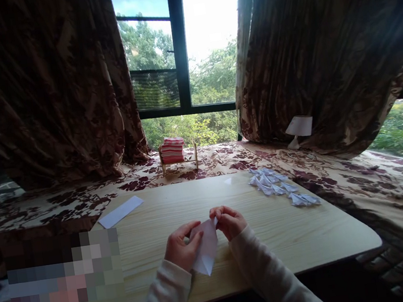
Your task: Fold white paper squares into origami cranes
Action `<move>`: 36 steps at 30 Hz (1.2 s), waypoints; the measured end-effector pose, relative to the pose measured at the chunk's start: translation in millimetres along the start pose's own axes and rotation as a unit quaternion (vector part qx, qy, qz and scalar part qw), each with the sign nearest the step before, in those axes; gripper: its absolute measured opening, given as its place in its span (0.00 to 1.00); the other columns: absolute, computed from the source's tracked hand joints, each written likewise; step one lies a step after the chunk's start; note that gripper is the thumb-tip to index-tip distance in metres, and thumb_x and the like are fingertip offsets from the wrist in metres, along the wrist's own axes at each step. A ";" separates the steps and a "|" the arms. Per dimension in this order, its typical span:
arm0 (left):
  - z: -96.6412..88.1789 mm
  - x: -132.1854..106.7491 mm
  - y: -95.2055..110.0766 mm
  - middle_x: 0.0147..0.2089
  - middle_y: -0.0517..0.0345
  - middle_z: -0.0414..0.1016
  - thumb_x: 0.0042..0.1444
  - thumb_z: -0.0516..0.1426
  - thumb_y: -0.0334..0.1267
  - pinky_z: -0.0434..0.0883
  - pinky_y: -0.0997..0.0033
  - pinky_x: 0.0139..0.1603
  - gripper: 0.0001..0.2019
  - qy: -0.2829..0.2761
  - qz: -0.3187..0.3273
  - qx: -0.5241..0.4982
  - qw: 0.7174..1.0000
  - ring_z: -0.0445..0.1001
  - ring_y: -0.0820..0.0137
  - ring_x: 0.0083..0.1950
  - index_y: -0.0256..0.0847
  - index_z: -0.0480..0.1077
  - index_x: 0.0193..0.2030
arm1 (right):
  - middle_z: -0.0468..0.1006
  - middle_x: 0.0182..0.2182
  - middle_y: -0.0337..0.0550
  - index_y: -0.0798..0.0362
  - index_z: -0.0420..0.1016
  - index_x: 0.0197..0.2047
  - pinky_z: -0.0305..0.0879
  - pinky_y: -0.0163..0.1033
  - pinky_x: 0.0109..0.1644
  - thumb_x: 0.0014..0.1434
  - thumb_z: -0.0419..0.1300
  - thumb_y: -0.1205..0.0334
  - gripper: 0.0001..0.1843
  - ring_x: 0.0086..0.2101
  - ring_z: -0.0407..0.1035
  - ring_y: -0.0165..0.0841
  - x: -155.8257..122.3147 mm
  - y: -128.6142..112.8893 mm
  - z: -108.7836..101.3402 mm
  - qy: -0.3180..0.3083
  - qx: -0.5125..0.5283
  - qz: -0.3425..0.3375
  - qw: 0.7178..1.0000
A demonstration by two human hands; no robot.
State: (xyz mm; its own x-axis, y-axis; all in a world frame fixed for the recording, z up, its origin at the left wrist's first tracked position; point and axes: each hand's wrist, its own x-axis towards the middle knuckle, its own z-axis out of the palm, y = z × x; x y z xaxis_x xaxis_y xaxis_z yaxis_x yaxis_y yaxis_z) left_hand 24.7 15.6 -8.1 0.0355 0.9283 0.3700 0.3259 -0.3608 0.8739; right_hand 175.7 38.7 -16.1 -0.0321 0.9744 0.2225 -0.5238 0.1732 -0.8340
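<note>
A partly folded sheet of white paper (207,250) is held between my two hands above the wooden table (155,247). My left hand (185,246) grips its left side, thumb on the upper face. At the paper's top right corner, my right hand (229,221) pinches a narrow folded tip between thumb and fingers. The lower end of the paper comes to a point towards me, with a crease visible there. Several folded white paper pieces (271,181) lie in a cluster at the table's far right.
A flat white paper strip (121,212) lies at the table's far left, and a small white scrap (228,181) near the back edge. Beyond are a wooden rack with striped cloths (172,150), a white lamp (300,127), and patterned curtains. A blurred patch covers the lower left.
</note>
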 end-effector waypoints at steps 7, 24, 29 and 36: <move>-1.2 -0.4 -19.7 0.30 0.51 0.78 0.44 0.58 0.45 0.71 0.75 0.28 0.19 0.097 -0.070 -0.066 0.991 0.75 0.67 0.30 0.31 0.73 0.38 | 0.75 0.33 0.40 0.50 0.70 0.43 0.64 0.32 0.26 0.41 0.63 0.68 0.22 0.28 0.68 0.28 -3.4 13.1 0.7 -0.052 -0.040 0.027 0.997; 0.8 -6.9 -7.2 0.44 0.55 0.74 0.44 0.57 0.38 0.67 0.69 0.49 0.19 0.073 0.015 -0.056 0.996 0.70 0.64 0.47 0.39 0.71 0.45 | 0.78 0.32 0.40 0.51 0.77 0.39 0.61 0.32 0.25 0.36 0.65 0.70 0.21 0.26 0.67 0.29 -9.3 9.7 3.9 -0.121 -0.048 0.059 0.990; 0.0 -9.6 -10.1 0.40 0.51 0.76 0.46 0.56 0.39 0.71 0.69 0.40 0.20 0.056 -0.015 -0.064 0.996 0.74 0.64 0.40 0.33 0.70 0.46 | 0.78 0.25 0.38 0.52 0.78 0.35 0.58 0.30 0.22 0.35 0.60 0.72 0.19 0.20 0.63 0.25 -10.7 4.3 10.2 -0.101 -0.058 0.070 0.991; -13.0 -14.2 -2.4 0.43 0.53 0.73 0.46 0.57 0.35 0.69 0.68 0.45 0.17 0.033 0.018 -0.027 0.999 0.72 0.65 0.44 0.38 0.69 0.46 | 0.76 0.22 0.38 0.54 0.79 0.34 0.58 0.30 0.22 0.39 0.61 0.68 0.15 0.19 0.62 0.24 -11.4 9.5 6.2 -0.064 -0.075 0.086 0.991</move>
State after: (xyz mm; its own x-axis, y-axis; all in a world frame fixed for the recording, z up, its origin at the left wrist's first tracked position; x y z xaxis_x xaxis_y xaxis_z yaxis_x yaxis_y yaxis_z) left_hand 11.1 2.1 -11.3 -0.0175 0.9074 0.4199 0.2736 -0.3996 0.8749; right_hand 165.8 28.3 -23.4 -0.2218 0.9671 0.1246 -0.3697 0.0348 -0.9285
